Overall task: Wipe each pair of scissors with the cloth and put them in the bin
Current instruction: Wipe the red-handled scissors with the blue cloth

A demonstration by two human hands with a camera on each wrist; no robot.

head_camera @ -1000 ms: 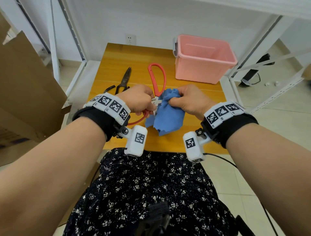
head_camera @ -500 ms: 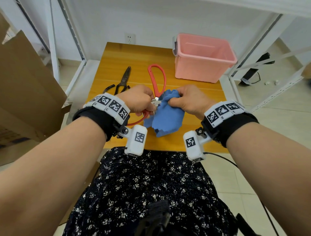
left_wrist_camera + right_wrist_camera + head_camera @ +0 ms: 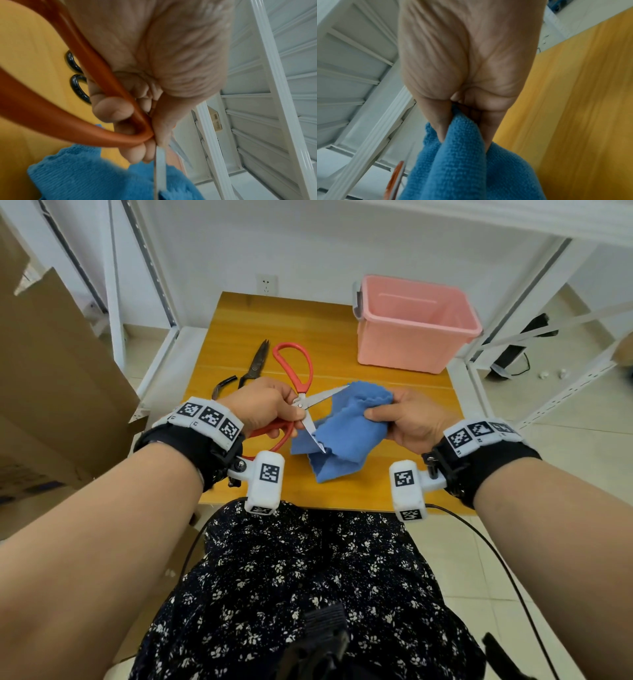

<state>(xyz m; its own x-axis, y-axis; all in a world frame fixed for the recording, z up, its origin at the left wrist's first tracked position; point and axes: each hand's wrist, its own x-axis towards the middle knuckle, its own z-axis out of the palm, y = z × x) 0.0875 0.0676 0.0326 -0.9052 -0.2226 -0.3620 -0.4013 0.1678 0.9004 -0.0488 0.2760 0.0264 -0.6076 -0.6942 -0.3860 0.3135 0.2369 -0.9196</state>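
My left hand [image 3: 263, 409] grips the red-handled scissors [image 3: 325, 396] near the pivot, above the table's front. Their two blades stand spread apart. One blade points right at the blue cloth [image 3: 342, 436]; the other points down over it. My right hand [image 3: 407, 419] pinches the bunched cloth just right of the blades. In the left wrist view my fingers curl round the red handle [image 3: 106, 70], and a blade [image 3: 160, 173] lies over the cloth [image 3: 85, 175]. In the right wrist view, thumb and fingers pinch the cloth [image 3: 462, 162]. The pink bin [image 3: 411, 347] stands at the back right.
Black scissors [image 3: 255, 366] lie shut on the wooden table [image 3: 239, 316], left of the red handle loop. Cardboard [image 3: 51, 371] stands at the left, and a white metal rack frame [image 3: 513, 313] runs along the right. My lap is under the table's front edge.
My right hand has drawn the cloth off to the right, baring the blades. The scissors' blades, earlier hidden in the cloth, now stand spread apart.
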